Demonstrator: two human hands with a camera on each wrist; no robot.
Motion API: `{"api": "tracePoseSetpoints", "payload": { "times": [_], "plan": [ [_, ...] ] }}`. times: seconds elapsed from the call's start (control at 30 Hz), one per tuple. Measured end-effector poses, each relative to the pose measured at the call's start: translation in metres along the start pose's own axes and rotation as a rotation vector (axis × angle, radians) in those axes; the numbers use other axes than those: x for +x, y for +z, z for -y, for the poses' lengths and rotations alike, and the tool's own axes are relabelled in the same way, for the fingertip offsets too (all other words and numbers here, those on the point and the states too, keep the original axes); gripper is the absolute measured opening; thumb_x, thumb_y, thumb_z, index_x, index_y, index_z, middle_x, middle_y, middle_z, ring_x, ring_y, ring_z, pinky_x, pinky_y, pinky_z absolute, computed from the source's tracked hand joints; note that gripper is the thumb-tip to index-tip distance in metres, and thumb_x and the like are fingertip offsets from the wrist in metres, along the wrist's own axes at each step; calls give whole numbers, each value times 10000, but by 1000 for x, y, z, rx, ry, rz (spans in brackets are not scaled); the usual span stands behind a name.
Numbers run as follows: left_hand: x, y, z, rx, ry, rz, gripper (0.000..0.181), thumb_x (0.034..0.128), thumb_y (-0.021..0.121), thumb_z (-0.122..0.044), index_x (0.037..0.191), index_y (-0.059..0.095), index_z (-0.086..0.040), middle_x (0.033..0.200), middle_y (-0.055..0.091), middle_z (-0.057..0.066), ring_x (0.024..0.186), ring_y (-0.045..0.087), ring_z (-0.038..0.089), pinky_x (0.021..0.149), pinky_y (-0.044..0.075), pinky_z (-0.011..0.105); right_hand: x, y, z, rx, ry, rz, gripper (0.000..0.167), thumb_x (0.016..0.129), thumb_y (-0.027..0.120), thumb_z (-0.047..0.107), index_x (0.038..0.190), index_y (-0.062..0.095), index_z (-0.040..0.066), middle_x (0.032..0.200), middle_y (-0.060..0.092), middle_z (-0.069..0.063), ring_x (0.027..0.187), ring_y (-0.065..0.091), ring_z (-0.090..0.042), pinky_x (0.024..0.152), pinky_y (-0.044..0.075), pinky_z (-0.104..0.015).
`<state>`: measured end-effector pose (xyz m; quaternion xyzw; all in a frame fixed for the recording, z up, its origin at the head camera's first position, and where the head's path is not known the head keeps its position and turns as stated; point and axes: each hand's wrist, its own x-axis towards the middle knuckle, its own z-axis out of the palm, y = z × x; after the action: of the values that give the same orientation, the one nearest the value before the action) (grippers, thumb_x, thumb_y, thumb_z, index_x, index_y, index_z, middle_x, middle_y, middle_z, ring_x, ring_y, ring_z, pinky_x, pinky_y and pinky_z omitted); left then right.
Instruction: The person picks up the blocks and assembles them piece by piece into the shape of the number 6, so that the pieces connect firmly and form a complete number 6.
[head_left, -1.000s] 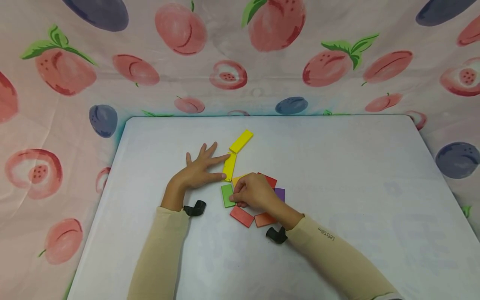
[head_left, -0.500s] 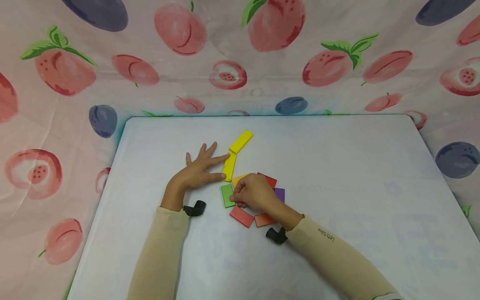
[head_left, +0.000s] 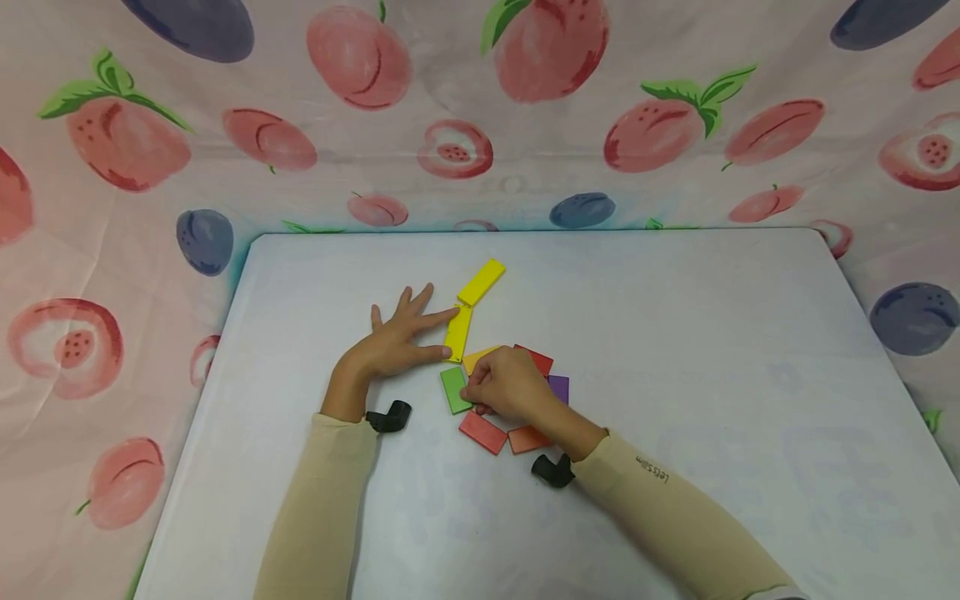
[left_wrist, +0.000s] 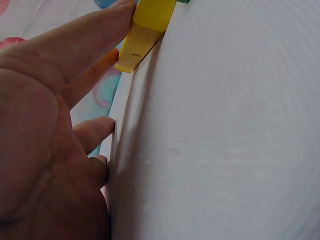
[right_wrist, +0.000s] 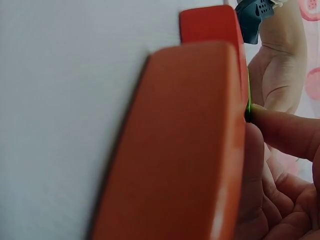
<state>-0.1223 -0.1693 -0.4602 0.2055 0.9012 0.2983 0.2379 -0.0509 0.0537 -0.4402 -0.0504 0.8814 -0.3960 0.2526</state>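
Flat coloured wooden dominoes lie near the middle of the table. My left hand (head_left: 401, 339) is spread, with thumb and index fingertip touching the left side of a yellow domino (head_left: 460, 332); the left wrist view shows the thumb against that yellow domino (left_wrist: 153, 15). My right hand (head_left: 510, 383) has curled fingers, and its thumb and index fingertip meet at the right edge of a green domino (head_left: 453, 390). Only a thin green edge of this domino (right_wrist: 249, 95) appears in the right wrist view. The right hand partly covers an amber domino (head_left: 478, 359) and the ring's centre.
Another yellow domino (head_left: 482, 282) lies slanted beyond the left index finger. Red (head_left: 536, 360), purple (head_left: 559, 389), orange (head_left: 529, 439) and pinkish-red (head_left: 483, 432) dominoes curve round the right hand. All lie on a white table (head_left: 712, 375) against a fruit-patterned cloth (head_left: 525, 167).
The green domino has shifted very slightly away from me. Both hands stay almost still, and the other dominoes keep their places.
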Motion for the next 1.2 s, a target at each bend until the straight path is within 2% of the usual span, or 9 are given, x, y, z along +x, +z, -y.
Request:
{"api": "tracePoseSetpoints", "payload": {
  "times": [0.53,0.77,0.9,1.07,1.2],
  "plan": [
    [-1,-1,-1,-4,1,4,671,943,672,-506,1553,411,-408,1742,-6,-7,1593,-167,300,1132,-221,722,-2,-1,2,14,21,4,184,880,809,202,741,710,131,611,693,5,560,657,-137,516,459,-237],
    [1,0,1,-1,-1,5,671,943,670,-514,1553,410,-412,1741,-12,-16,1593,-168,295,1135,-218,720,-3,-11,4,11,38,-7,163,881,810,239,787,710,151,631,710,-6,594,677,-171,530,437,-248],
    [1,0,0,1,-6,3,670,938,674,-519,1548,415,-419,1741,-9,-22,1593,-169,293,1136,-219,720,-2,-19,5,7,26,-58,138,893,798,231,909,698,138,637,712,-14,595,684,-186,564,449,-272],
    [1,0,0,-2,-14,2,665,936,675,-524,1543,421,-424,1741,-6,-31,1594,-169,282,1141,-223,711,1,-24,4,-20,40,-98,269,912,780,227,1150,684,147,641,709,-9,580,655,-177,568,448,-276],
    [1,0,0,0,-20,5,663,938,670,-524,1543,420,-424,1740,-9,-35,1594,-172,275,1143,-226,706,3,-24,2,-41,42,-96,318,920,768,220,1219,695,138,627,703,-9,578,649,-176,579,444,-273]
  ]
}}
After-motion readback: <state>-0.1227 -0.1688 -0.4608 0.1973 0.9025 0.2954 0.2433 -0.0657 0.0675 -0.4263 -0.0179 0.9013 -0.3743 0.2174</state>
